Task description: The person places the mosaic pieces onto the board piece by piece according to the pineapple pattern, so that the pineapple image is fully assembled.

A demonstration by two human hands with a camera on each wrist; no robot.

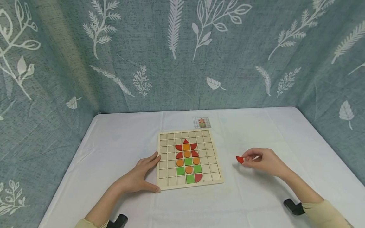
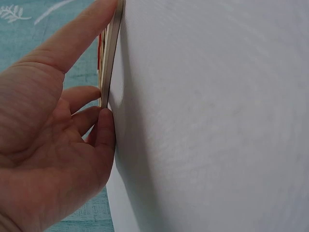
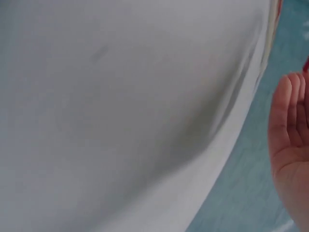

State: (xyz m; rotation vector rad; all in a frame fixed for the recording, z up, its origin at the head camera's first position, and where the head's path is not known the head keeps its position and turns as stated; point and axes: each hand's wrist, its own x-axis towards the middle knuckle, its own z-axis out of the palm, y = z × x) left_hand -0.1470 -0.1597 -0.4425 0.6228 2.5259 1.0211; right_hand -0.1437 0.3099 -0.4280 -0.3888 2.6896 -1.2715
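A square wooden grid board (image 1: 211, 160) lies on the table with a pattern of red, orange and green pieces. My left hand (image 1: 139, 177) rests at its left side, fingertips on the left edge and thumb at the near left corner. In the left wrist view, the fingers (image 2: 89, 96) lie along the board's edge. Off to the right of the board, my right hand (image 1: 263, 161) pinches a red quarter-circle piece (image 1: 240, 159) above the cloth. Green squares (image 1: 180, 171), orange discs (image 1: 188, 170) and a red quarter-circle (image 1: 198, 178) fill several middle cells.
A small pattern card (image 1: 196, 122) lies just behind the board. White cloth (image 1: 122, 136) covers the table, and a blue-green leaf-print curtain (image 1: 159, 85) hangs at the back and both sides. Black wrist devices (image 1: 293, 207) sit under the forearms.
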